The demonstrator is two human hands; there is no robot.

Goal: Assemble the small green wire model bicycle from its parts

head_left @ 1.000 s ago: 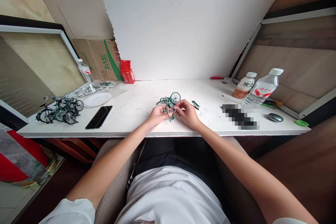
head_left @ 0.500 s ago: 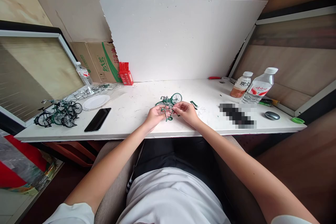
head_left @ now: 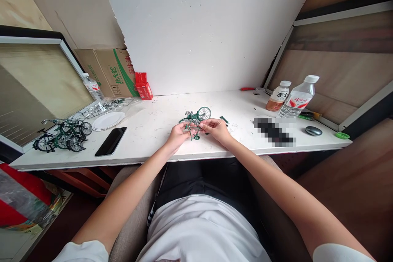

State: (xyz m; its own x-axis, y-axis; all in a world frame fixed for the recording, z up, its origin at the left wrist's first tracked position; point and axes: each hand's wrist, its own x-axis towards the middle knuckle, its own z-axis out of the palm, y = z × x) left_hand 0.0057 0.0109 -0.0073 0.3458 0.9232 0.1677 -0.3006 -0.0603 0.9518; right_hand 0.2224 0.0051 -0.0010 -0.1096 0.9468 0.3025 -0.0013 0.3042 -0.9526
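In the middle of the white table, my left hand (head_left: 180,134) is closed, thumb and fingers pinching a thin green model bicycle frame (head_left: 191,132). My right hand (head_left: 216,129) pinches the right end of the same frame, its fingertips close to the left ones. Just beyond my fingers lies a green model bicycle (head_left: 204,114) with a spoked wheel showing; my hands partly cover it. I cannot tell whether the frame and this bicycle touch. A small green plastic piece (head_left: 224,120) rests right of my right hand.
Several finished-looking model bicycles (head_left: 63,136) cluster at the left, near a black phone (head_left: 111,141) and white plate (head_left: 108,121). A red box (head_left: 143,86) stands at the back. On the right are a brown drink bottle (head_left: 278,97), water bottle (head_left: 298,99) and mouse (head_left: 313,130).
The head view has shifted slightly, so the table appears moved a little to the left. Both hands still pinch the frame, which has turned slightly between the fingers.
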